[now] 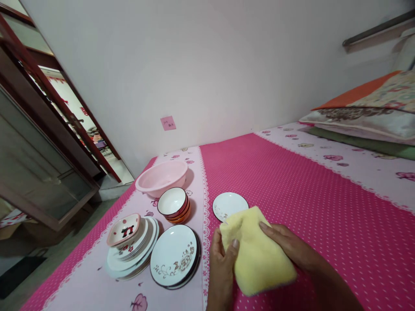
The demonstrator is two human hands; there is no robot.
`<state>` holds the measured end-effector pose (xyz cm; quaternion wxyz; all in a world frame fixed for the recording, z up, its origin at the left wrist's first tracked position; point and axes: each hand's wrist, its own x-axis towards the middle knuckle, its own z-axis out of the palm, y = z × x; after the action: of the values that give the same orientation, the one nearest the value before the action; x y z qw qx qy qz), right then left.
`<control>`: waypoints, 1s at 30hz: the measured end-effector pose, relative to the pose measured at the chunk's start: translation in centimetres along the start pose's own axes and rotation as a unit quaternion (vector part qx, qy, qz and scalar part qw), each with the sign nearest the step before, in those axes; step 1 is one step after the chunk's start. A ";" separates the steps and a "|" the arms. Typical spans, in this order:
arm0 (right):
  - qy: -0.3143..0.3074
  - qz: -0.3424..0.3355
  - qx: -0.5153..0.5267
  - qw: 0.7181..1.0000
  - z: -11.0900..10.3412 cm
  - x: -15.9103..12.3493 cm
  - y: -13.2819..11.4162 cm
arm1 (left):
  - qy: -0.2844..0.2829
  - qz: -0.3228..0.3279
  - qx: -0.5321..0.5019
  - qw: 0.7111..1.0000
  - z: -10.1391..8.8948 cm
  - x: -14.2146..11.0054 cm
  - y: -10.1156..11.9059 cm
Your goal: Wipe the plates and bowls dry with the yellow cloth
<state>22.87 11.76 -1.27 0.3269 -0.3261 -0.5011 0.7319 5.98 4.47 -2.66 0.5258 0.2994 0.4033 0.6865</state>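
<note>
A yellow cloth [259, 259] is held between my two hands above the pink dotted bed cover. My left hand [222, 259] grips its left edge, with the thumb pressed on top. On the right side, my right hand [292, 246] holds the cloth with its thumb on the upper face and the other fingers hidden underneath. Just beyond the cloth lies a small white plate [228, 204] with a dark rim and a faint brown pattern, its near edge covered by the cloth. Whether something is inside the cloth cannot be seen.
Left of my hands sits a stack of flower-patterned plates [175, 255]. Around it are stacked bowls [173, 203], a pink basin [162, 177] and another plate pile [113, 263] topped by a square bowl [123, 231]. Pillows [366, 119] lie far right; a wall [223, 77] rises behind.
</note>
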 end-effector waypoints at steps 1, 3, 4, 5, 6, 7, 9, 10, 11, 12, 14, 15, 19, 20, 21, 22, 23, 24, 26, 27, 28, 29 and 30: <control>-0.005 -0.017 -0.005 1.000 0.0 0.0 0.0 | -0.011 0.000 -0.003 1.000 0.0 0.1 -0.1; -0.005 -0.049 -0.022 0.999 0.0 0.2 0.0 | -0.026 0.010 0.013 1.000 -0.2 0.2 0.0; -0.005 -0.060 -0.033 0.998 0.0 0.3 0.1 | -0.024 0.019 0.026 0.999 -0.2 0.3 0.1; -0.011 -0.065 -0.040 0.997 -0.1 0.3 0.2 | -0.016 0.029 0.039 0.999 -0.3 0.3 0.2; -0.020 -0.068 -0.042 0.997 -0.1 0.4 0.3 | -0.004 0.038 0.050 0.998 -0.4 0.4 0.4; -0.034 -0.071 -0.041 0.996 -0.1 0.4 0.3 | 0.008 0.046 0.057 0.997 -0.4 0.4 0.5; -0.062 -0.077 -0.038 0.994 -0.2 0.3 0.3 | 0.017 0.048 0.064 0.997 -0.4 0.3 0.7; -0.070 -0.077 -0.040 0.994 -0.2 0.2 0.3 | 0.016 0.044 0.061 0.997 -0.4 0.2 0.7; -0.073 -0.076 -0.045 0.993 -0.3 0.1 0.3 | 0.015 0.037 0.054 0.998 -0.3 0.1 0.6; -0.076 -0.072 -0.052 0.993 -0.3 0.0 0.2 | 0.018 0.032 0.042 0.998 -0.2 0.0 0.5; -0.077 -0.062 -0.063 0.993 -0.3 -0.2 0.2 | 0.037 0.025 0.008 0.999 0.0 -0.1 0.1; -0.079 -0.056 -0.067 0.993 -0.3 -0.2 0.2 | 0.050 0.027 -0.011 0.998 0.1 -0.2 0.0; -0.068 -0.039 -0.079 0.994 0.0 -0.2 -0.1 | 0.041 0.027 -0.043 0.998 -0.1 -0.2 0.2; -0.058 -0.036 -0.080 0.994 0.1 -0.2 -0.1 | 0.025 0.019 -0.034 0.999 -0.3 -0.2 0.5; -0.046 -0.033 -0.078 0.995 0.1 -0.2 -0.1 | 0.008 0.009 -0.017 1.000 -0.5 -0.2 0.7; -0.035 -0.031 -0.072 0.996 0.1 -0.3 -0.1 | -0.010 0.000 0.008 1.000 -0.6 -0.2 1.0; -0.026 -0.029 -0.063 0.997 0.0 -0.3 0.0 | -0.026 -0.009 0.034 0.999 -0.7 -0.3 1.2; -0.022 -0.029 -0.053 0.998 0.0 -0.3 0.0 | -0.039 -0.017 0.056 0.998 -0.8 -0.4 1.3; -0.029 -0.033 -0.033 0.998 -0.2 -0.5 0.0 | -0.052 -0.030 0.075 0.995 -0.5 -0.6 1.4; -0.033 -0.034 -0.024 0.999 -0.2 -0.6 0.0 | -0.049 -0.031 0.072 0.996 -0.4 -0.7 1.4; -0.035 -0.034 -0.017 0.999 -0.3 -0.7 -0.1 | -0.041 -0.028 0.065 0.997 -0.2 -0.8 1.4; -0.034 -0.033 -0.012 0.999 -0.2 -0.8 -0.2 | -0.031 -0.020 0.062 0.997 0.0 -0.9 1.4; -0.030 -0.031 -0.008 0.999 -0.2 -0.9 -0.3 | -0.025 -0.011 0.065 0.998 0.1 -1.0 1.4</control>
<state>23.60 11.17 -0.91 0.3316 -0.2912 -0.5259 0.7271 5.70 3.36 -1.36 0.5227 0.3458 0.4369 0.6452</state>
